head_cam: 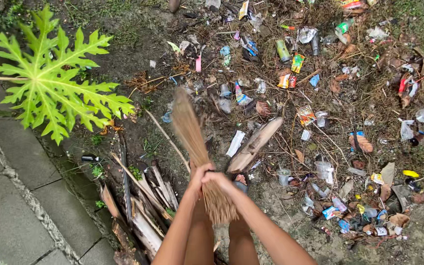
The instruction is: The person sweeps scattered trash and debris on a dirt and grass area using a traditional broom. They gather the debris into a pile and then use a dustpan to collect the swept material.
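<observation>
Both hands, the left hand (198,175) and the right hand (215,179), are gripping the stick broom (192,140) tight over the dirt. The trash (315,118) is lying everywhere, so a hard sweep could be flinging it onto the path (11,196).

The dirt ground (280,206) is holding lots of trash: wrappers, a green can (283,50), a clear plastic cup (324,169) and a long dry husk (254,144). Broken wood pieces (141,211) are lying beside the grey paving stones (11,206).
</observation>
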